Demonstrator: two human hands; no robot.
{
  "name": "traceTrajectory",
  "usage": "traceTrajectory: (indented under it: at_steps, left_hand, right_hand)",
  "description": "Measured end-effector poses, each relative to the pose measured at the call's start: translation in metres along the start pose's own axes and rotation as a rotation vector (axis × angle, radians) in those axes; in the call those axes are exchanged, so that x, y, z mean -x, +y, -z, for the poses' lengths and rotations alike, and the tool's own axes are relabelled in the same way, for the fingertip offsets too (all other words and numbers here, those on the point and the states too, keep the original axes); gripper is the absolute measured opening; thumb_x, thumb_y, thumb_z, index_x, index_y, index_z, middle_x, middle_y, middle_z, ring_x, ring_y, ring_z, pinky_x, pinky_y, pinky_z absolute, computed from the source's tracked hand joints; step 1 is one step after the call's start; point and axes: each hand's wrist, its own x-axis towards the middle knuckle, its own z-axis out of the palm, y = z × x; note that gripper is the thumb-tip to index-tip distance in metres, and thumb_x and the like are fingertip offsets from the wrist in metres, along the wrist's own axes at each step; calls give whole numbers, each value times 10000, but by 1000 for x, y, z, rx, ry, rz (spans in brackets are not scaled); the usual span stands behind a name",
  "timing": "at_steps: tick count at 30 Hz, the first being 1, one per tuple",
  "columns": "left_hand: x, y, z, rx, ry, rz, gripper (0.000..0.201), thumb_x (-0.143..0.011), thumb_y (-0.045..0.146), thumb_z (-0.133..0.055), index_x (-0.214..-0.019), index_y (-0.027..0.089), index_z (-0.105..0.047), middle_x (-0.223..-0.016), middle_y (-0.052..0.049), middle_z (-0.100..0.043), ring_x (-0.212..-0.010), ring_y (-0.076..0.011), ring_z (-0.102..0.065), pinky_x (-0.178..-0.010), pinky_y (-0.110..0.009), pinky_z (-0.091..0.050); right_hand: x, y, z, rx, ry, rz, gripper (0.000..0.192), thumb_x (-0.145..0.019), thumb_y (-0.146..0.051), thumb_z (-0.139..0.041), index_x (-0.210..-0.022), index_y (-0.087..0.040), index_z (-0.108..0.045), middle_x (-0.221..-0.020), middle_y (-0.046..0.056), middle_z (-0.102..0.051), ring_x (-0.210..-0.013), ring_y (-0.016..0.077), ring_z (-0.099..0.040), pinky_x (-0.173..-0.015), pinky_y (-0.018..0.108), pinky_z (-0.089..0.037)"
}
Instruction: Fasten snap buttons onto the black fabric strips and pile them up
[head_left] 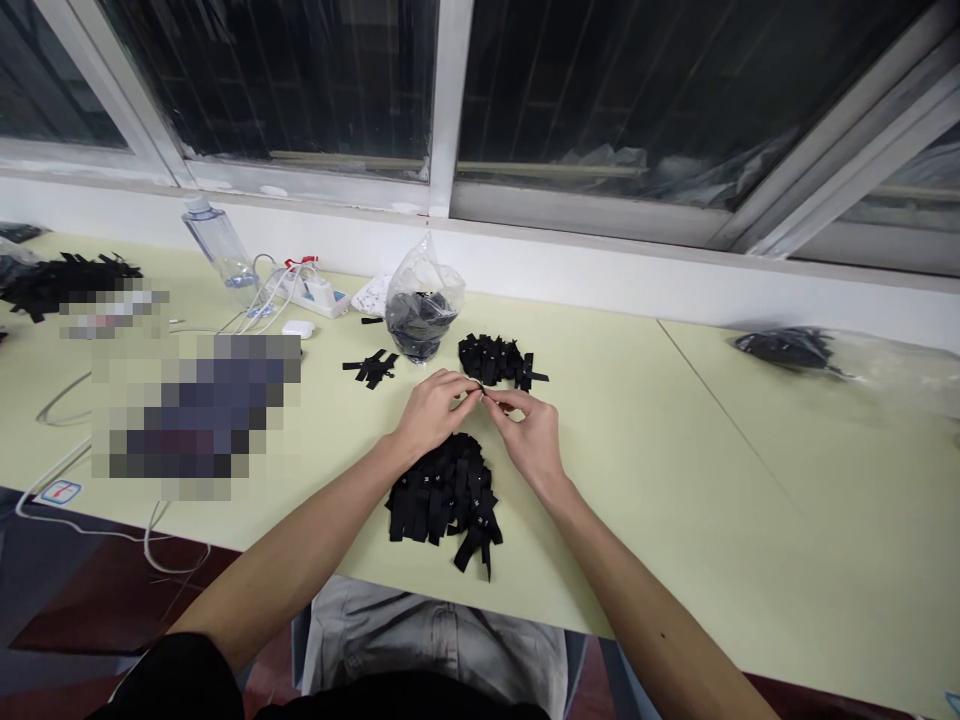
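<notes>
My left hand [435, 408] and my right hand [531, 437] meet over the table, fingertips pinched together on a small black fabric strip [482, 388]. Much of the strip is covered by the fingers. Just below the hands lies a large pile of black fabric strips [442, 495], some with small white marks. Beyond the fingertips is a second, smaller pile of black strips [491, 358]. A few loose black strips [371, 370] lie to the left of it. Behind them stands a clear plastic bag [424, 310] with black pieces inside.
On the pale yellow table [675, 500], a clear bottle [219, 240] stands near a power strip [319, 295] with white cables and a white earbud case [298, 329]. A blurred dark object [210, 410] lies left. More black strips [67, 280] are far left; a plastic bag [795, 348] lies right.
</notes>
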Motion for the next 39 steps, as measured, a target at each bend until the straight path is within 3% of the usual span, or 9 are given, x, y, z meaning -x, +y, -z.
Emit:
traceTrajectory:
  at_steps: [12,19,27,39]
  left_hand:
    - [0,-3,2,24,-11,-2,220,-960,291,-516,-1009,219,-718,-998,-52,-717,-947,-200,-629,-837,-344,-505]
    - [-2,-1,4,31,-8,1,216,-957,293,-524,-978,221,-727,-984,-47,-723,-932,-197,-628,-845,-347,-498]
    - [-1,-1,2,32,-42,-9,219,-962,300,-516,-1003,228,-719,-991,-46,-715,-941,-195,-622,-840,-338,-496]
    - [-1,-6,2,72,-119,-18,272,-986,307,-464,-990,199,-714,-948,-67,-697,-923,-199,-602,-820,-322,-479]
  right_hand:
    - [-1,-1,3,14,-44,6,227,-871,-385,-610,-949,-240,-766,-925,53,-751,-772,231,-655,-735,383,-523]
    - [-8,-2,6,-64,-97,-72,315,-908,-467,-553,-878,-219,-745,-876,55,-731,-789,220,-636,-754,364,-499]
    - [-10,9,5,-142,-101,-132,218,-850,-399,-633,-875,-202,-722,-882,59,-725,-795,216,-643,-758,363,-509]
    - [-6,4,6,-38,-71,-72,188,-858,-339,-637,-896,-194,-751,-901,55,-748,-773,203,-651,-750,352,-513]
